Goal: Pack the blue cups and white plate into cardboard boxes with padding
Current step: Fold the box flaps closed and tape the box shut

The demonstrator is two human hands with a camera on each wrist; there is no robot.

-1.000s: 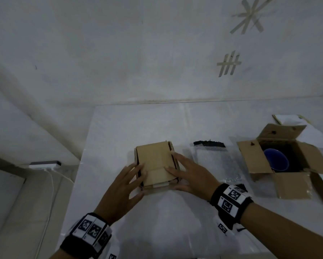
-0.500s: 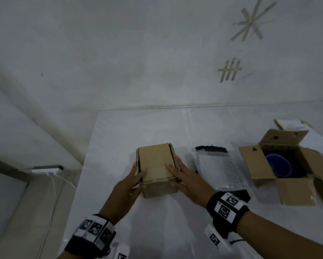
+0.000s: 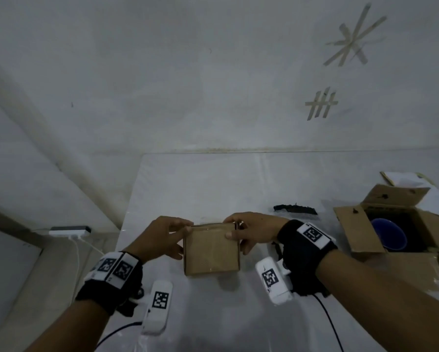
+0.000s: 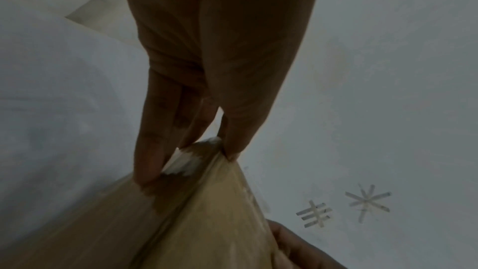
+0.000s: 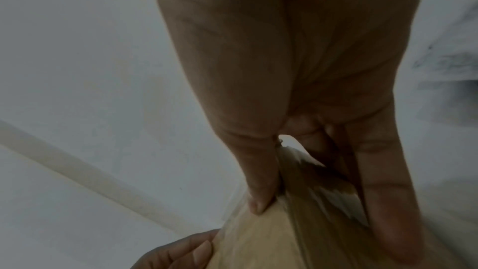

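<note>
Box (image 3: 211, 248) first: the small closed one stands on the bench (image 3: 213, 189) right in front of you, tipped so one broad face looks up at you; your left hand (image 3: 162, 237) pinches its far left corner, thumb on the near face and fingers (image 4: 148, 150) behind; your right hand (image 3: 255, 231) pinches the far right corner the same way, with its fingers (image 5: 261, 187) curled tight on the cardboard. I judge you are turning it over to check or seal it; keep both grips level and roll it slowly so whatever is inside does not shift; set it flat before letting go. What it holds I cannot tell. Farther right lies the padding (image 3: 294, 210), a clear bubble sheet with a black edge, just beyond your right wrist; mind you do not drag it. Farther still, the open box (image 3: 360, 232) has its flaps spread and a blue cup (image 3: 388, 235) inside, unpadded as far as shows; a near flap juts toward your right forearm. No plate shows clearly.
</note>
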